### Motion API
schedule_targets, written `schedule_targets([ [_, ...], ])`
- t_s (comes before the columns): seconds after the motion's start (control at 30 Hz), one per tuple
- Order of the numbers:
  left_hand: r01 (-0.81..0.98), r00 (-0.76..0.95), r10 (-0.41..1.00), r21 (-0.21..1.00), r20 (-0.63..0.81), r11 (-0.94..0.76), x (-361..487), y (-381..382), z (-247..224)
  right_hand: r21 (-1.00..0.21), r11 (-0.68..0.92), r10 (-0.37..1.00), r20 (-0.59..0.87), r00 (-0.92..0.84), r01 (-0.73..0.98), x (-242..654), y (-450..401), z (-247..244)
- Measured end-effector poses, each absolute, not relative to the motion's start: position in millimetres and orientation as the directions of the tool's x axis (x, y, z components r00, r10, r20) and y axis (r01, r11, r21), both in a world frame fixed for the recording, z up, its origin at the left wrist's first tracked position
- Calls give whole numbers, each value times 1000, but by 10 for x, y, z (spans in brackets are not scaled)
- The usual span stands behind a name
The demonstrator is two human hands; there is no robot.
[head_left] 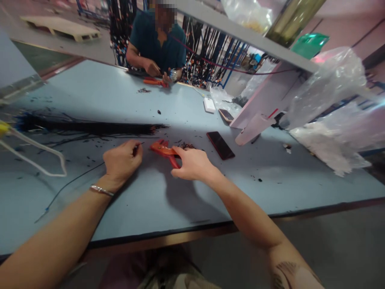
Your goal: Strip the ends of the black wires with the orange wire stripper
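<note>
My left hand (122, 159) is closed around a thin black wire (72, 180). One short end sticks out past my fingers toward the right, and the long tail trails down-left across the table to a small blue piece near its tip. In my right hand (192, 162) is an orange-red wire stripper (164, 149), its head pointing left toward the wire end but apart from it. Behind both hands lies a long bundle of black wires (99, 127). Small dark and reddish scraps (186, 145) are heaped just behind the tool.
A dark phone (220, 145) lies right of my right hand, with another phone (225, 115) and a white box (209, 105) farther back. Across the table (192, 204) a co-worker (159, 44) sits near an orange tool (155, 82). A white wire frame (39, 150) stands at left.
</note>
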State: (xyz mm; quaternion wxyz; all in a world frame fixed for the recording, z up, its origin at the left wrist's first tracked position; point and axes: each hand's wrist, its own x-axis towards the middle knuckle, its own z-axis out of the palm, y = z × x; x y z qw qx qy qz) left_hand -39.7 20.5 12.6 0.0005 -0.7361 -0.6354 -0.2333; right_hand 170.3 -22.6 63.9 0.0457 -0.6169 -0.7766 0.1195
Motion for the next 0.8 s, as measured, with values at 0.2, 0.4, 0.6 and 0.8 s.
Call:
schedule_targets([
  [0.2,924,47,948,347,316,-161,-401,226,124,-93,350,932,-70,-356,932,1723,-50,586],
  [0.4,907,54,957,388,285,-166,-389,227,127,23,332,938,-117,-327,943,2203,34,749],
  [0.6,896,75,958,403,276,-186,-372,243,105,-62,257,962,-78,-261,964,2286,-5,852],
  [0.8,903,89,957,383,277,-195,-408,226,121,-140,286,951,-81,-298,948,1971,192,779],
])
